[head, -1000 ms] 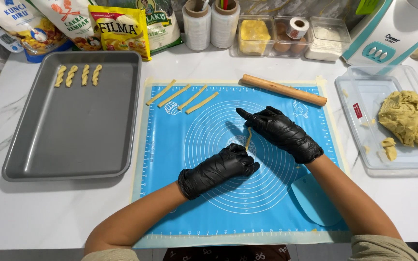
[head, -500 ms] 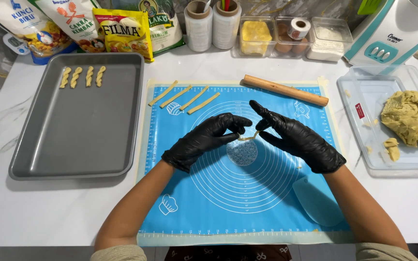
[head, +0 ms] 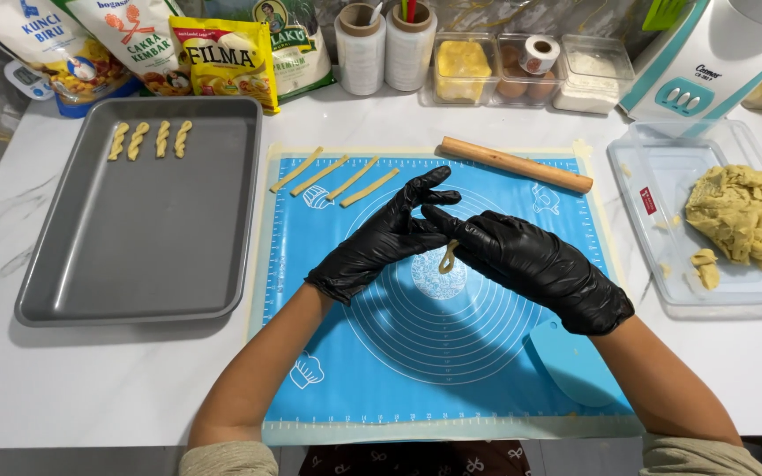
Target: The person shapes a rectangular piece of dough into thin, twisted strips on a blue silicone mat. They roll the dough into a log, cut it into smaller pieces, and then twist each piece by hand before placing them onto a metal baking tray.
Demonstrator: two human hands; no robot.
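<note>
Both hands wear black gloves and meet above the middle of a blue silicone baking mat (head: 381, 370). Together my left hand (head: 381, 242) and my right hand (head: 531, 264) pinch a small folded strip of yellow dough (head: 447, 256), which hangs in a loop below the fingertips. Several straight dough strips (head: 332, 176) lie at the mat's far left. A grey baking tray (head: 152, 264) to the left carries several twisted dough pieces (head: 150, 139) in its far corner.
A wooden rolling pin (head: 515, 165) lies across the mat's far edge. A clear tray (head: 663, 185) on the right holds a dough lump (head: 738, 211). A pale blue scraper (head: 571, 361) rests near my right forearm. Flour bags, tape rolls, small containers and a mixer line the back.
My hands rose from the mat and came together. The dough strip, earlier rolled flat under my fingers, is now lifted and folded into a loop between both hands.
</note>
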